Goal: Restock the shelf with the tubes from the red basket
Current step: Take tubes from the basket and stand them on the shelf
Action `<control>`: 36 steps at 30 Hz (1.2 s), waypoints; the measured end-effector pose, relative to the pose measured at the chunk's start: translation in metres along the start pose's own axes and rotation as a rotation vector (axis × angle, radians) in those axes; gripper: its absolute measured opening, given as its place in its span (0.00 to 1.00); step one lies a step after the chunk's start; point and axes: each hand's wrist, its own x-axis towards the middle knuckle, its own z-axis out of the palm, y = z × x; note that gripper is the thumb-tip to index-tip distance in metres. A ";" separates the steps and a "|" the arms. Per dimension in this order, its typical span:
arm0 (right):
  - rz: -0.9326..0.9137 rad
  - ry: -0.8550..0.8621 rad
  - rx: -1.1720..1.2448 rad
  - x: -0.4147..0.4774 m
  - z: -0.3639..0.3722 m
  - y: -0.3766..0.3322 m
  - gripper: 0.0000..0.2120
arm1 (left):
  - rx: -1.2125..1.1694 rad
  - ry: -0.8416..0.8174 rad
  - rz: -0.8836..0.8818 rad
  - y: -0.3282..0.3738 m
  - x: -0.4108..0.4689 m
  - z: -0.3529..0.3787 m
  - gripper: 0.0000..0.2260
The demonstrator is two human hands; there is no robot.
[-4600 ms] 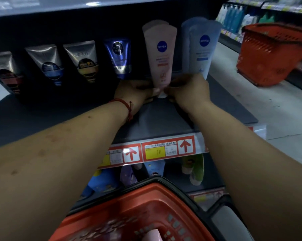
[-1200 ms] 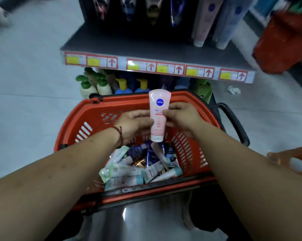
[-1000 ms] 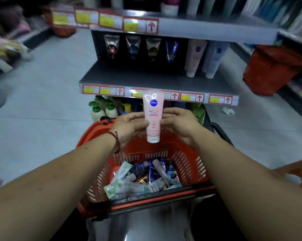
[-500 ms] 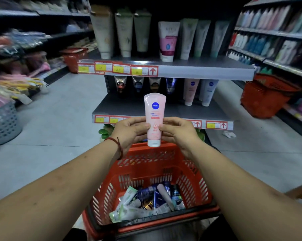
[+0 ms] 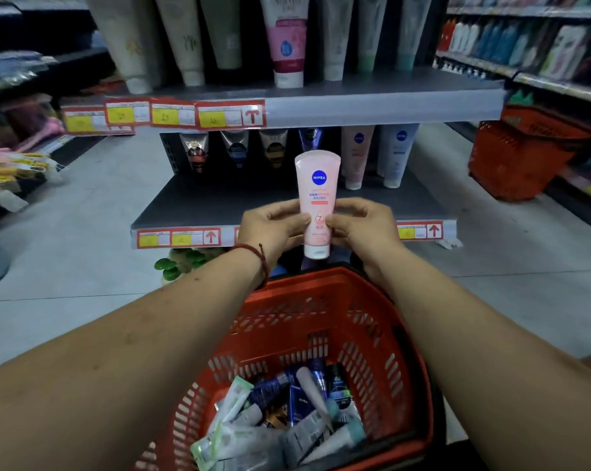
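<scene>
A pink Nivea tube (image 5: 317,195) stands upright, cap down, pinched between both hands in front of the middle shelf (image 5: 219,202). My left hand (image 5: 270,229) grips its left side and my right hand (image 5: 362,226) grips its right side. Below them the red basket (image 5: 321,300) holds several loose tubes (image 5: 287,413) in a heap. On the shelf behind, a matching pink tube (image 5: 357,158) and a white-blue tube (image 5: 397,154) stand at the right, with several darker tubes (image 5: 236,147) to their left.
An upper shelf (image 5: 355,103) with tall tubes hangs just above. A second red basket (image 5: 521,154) sits on the floor at the right, by another shelving run. Green-capped bottles (image 5: 172,266) stand on the bottom shelf. Grey floor lies to the left and right.
Both hands lifted the pink tube out of the basket and carried it up and forward toward the middle shelf. The view has tilted up from the basket to the shelves.
</scene>
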 end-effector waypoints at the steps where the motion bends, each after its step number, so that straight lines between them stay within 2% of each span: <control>1: -0.023 0.025 0.000 0.015 -0.005 0.001 0.12 | -0.001 0.004 0.006 -0.002 0.015 0.010 0.16; 8: -0.194 0.110 -0.126 0.105 -0.047 -0.006 0.11 | 0.025 -0.031 0.057 -0.002 0.106 0.069 0.14; 11: -0.204 0.121 -0.133 0.143 -0.062 0.000 0.11 | 0.094 -0.063 0.098 -0.006 0.138 0.089 0.13; 17: -0.211 0.162 -0.118 0.184 -0.073 0.015 0.14 | 0.151 -0.060 0.101 -0.019 0.179 0.107 0.18; 30: -0.192 0.149 -0.128 0.194 -0.067 0.040 0.13 | 0.211 -0.069 0.092 -0.040 0.197 0.104 0.18; 33: -0.210 0.175 -0.195 0.183 -0.068 0.035 0.13 | 0.347 -0.021 0.133 -0.039 0.194 0.101 0.19; 36: -0.257 0.182 -0.363 0.161 -0.068 0.028 0.15 | 0.564 0.052 0.224 -0.032 0.180 0.087 0.20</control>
